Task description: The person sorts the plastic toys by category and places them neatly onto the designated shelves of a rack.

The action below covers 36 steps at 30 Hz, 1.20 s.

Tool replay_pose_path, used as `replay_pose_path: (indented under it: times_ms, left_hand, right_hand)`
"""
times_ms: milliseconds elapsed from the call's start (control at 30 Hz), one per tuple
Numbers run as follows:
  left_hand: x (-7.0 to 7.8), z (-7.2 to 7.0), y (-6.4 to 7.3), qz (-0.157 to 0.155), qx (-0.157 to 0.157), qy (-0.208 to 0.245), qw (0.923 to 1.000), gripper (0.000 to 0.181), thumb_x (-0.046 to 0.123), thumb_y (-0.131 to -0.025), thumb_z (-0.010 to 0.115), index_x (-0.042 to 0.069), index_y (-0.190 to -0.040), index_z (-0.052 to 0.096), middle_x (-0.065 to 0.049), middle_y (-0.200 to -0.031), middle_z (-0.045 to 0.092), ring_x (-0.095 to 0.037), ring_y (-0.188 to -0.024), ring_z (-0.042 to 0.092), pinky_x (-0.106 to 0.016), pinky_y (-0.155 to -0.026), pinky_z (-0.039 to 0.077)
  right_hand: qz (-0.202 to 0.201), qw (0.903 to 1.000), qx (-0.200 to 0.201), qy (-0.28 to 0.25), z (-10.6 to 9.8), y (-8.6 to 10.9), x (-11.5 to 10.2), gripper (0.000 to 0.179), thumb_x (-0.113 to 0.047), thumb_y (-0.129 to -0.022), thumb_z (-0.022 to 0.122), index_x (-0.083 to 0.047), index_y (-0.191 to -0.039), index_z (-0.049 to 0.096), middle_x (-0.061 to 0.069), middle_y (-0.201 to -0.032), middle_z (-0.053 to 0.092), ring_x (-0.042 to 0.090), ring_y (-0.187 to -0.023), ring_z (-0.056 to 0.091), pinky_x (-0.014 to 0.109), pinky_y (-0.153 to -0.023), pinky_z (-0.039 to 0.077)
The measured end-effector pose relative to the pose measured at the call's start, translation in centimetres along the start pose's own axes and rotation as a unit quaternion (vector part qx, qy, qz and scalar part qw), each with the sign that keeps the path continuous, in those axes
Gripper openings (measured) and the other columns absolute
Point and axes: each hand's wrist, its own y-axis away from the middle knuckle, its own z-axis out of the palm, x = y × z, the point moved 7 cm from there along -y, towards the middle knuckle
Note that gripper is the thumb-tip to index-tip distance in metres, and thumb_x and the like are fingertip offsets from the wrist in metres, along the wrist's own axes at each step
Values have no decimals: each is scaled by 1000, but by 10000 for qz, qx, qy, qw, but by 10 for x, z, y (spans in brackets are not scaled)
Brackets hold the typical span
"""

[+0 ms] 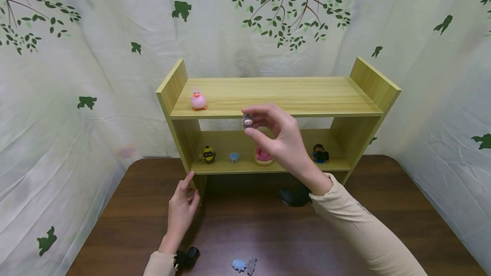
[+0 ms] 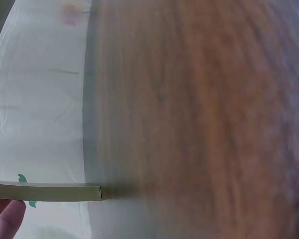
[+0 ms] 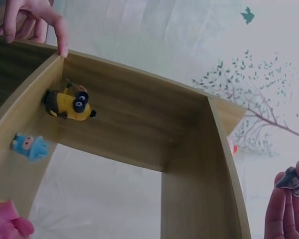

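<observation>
Head view shows the right hand (image 1: 285, 139) pinching a small grey toy (image 1: 248, 122) between thumb and finger, up in the air by the front edge of the top board of a wooden shelf (image 1: 303, 95). From the grey toy, a pink duck (image 1: 198, 100) sits on the top board at ten o'clock. On the board below, a yellow toy (image 1: 209, 155) stands at eight o'clock, a blue toy (image 1: 234, 157) at seven, a pink toy (image 1: 263, 156) at five and a dark-haired toy (image 1: 319, 153) at four. The left hand (image 1: 182, 208), toward seven o'clock, is loose, with its pointing finger touching the shelf's left side. Only the head view shows the dark-haired toy, plus a flat blue bit (image 1: 239, 265) and a flat grey bit (image 1: 251, 266) at six o'clock on the brown table (image 1: 115, 225). Right wrist view looks into the shelf from close up and shows that pointing finger on the board's corner; just a scrap of red peeks past the top board. Left wrist view shows mostly table, pale cloth (image 2: 40, 119) and a piece of the left hand by the shelf's edge. The right hand hides part of the pink toy in the head view, and the right wrist view cuts that toy off. There, the right hand is cut off too, and the grey toy's face is hard to make out.
</observation>
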Motion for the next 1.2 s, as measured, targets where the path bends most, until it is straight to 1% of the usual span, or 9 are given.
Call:
replay_pose_path:
  times_ms: [333,567,800,1200]
  left_hand:
    - [0,0,-1,-37,-41,36,10000,85,-22,-73,66,18,-141,36,-11,-89,51,-29,-81,64,-37,-56,56]
    - [1,1,-1,-19,-9,103,9999,85,-23,-72,66,17,-141,37,-12,-90,51,-31,-81,65,-36,-55,56]
    - [1,1,-1,1,5,82,10000,86,-23,-71,66,17,-141,37,-11,-89,51,-30,-81,65,-35,-55,56]
    - [1,-1,-1,24,75,118,9999,85,-24,-71,65,17,-141,38,-11,-89,51,-30,-81,65,-36,-54,56]
  right_hand:
    - [-118,9999,-28,26,3,-13,0,33,17,-82,63,12,-114,57,26,-108,58,25,-93,60,38,-81,52]
    - [-128,9999,-28,87,5,-21,3,32,15,-83,63,11,-114,57,26,-108,58,25,-93,60,37,-82,52]
    - [-91,9998,-19,158,7,-28,6,31,13,-83,64,11,-113,58,24,-106,59,23,-92,61,37,-81,52]
    - [-131,9993,7,338,11,-44,13,30,14,-82,65,10,-112,59,22,-104,61,20,-90,60,34,-80,53]
